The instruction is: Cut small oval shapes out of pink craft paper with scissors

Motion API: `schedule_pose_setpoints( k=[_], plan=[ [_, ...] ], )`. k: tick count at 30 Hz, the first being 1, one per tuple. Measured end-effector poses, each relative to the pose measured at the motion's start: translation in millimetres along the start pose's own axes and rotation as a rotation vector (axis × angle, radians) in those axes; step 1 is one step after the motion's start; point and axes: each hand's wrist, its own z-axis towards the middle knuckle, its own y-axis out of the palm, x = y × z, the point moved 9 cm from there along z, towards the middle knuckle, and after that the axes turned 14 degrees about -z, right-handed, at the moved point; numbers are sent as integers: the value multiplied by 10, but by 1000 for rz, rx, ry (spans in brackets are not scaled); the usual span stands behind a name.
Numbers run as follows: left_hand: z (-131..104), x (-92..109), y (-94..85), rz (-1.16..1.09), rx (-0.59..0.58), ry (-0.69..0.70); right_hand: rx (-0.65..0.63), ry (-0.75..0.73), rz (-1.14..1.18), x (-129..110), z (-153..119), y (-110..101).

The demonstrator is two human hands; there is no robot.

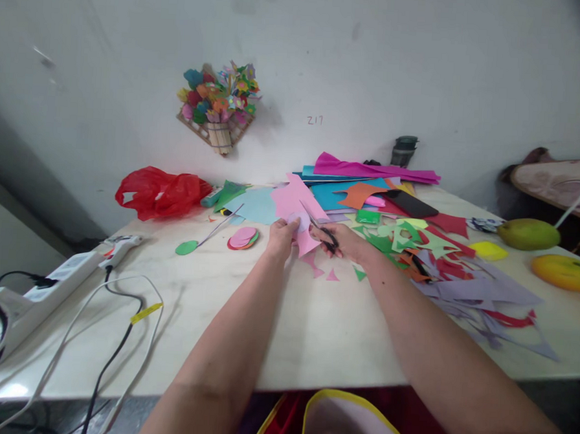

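Note:
Near the middle of the table, my left hand [283, 237] pinches a large pink sheet [295, 192] with a pale lilac round piece [298, 222] against it. Black-handled scissors [331, 238] are gripped in my right hand [346, 240], their blades lying over the pink sheet. Small pink scraps [333, 275] and a green scrap [359, 273] lie just below the hands. To the left rest a stack of pink discs [243, 238] and a green disc [186, 247] beside a thin stick.
Coloured sheets [330, 192], a black phone [410, 203] and a heap of paper scraps [481, 285] lie right. Mangoes [529, 234] sit at the far right. A red plastic bag [159, 194] is at the back left, with cables and a power strip [47, 292] nearer.

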Motion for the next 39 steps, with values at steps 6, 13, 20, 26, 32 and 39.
schedule_pose_setpoints(
  k=[6, 13, 20, 26, 32, 39],
  plan=[
    [27, -8, 7, 29, -25, 18, 7, -6, -16, 6, 6, -4],
    [30, -7, 6, 31, -29, 18, 28, -5, -21, 25, 23, -17],
    [62, 4, -47, 78, -2, 49, 18, -7, 1, 21, 22, -11],
    [55, 7, -33, 96, -17, 44, 15, -2, -12, 50, 40, -5],
    [39, 23, -18, 87, -11, 42, 19, 3, -8, 76, 60, -12],
    [37, 37, -26, 97, -11, 47, 36, 28, 33, 37, 28, -6]
  ],
)
